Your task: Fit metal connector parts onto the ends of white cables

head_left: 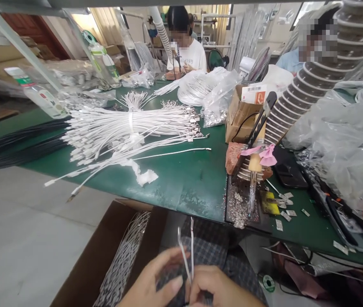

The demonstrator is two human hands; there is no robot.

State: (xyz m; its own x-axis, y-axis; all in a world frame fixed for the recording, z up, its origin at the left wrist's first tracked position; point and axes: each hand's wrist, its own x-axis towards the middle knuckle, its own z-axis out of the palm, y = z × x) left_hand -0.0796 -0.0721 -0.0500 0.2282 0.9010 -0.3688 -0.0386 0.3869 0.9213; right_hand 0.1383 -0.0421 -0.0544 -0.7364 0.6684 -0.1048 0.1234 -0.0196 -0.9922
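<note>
Two white wires (192,247) stand up side by side in front of me, below the table's front edge. Their upper tips look bare and slightly bent. My right hand (216,283) pinches them near their lower part, with its fingers curled. My left hand (158,277) is just to the left, thumb and fingers apart. Its fingertips reach behind the left wire; whether they touch it I cannot tell. On the green table lies a big bundle of white cables (130,128), tied at the middle, with several loose cables in front.
Left of my knees stands a cardboard box (82,260) of white cables. A soldering iron (254,183) points down over a dark tray at the right, under a ribbed hose (309,81). Small metal pieces (286,215), pliers (335,213) and plastic bags (338,140) lie further right. Two co-workers sit opposite.
</note>
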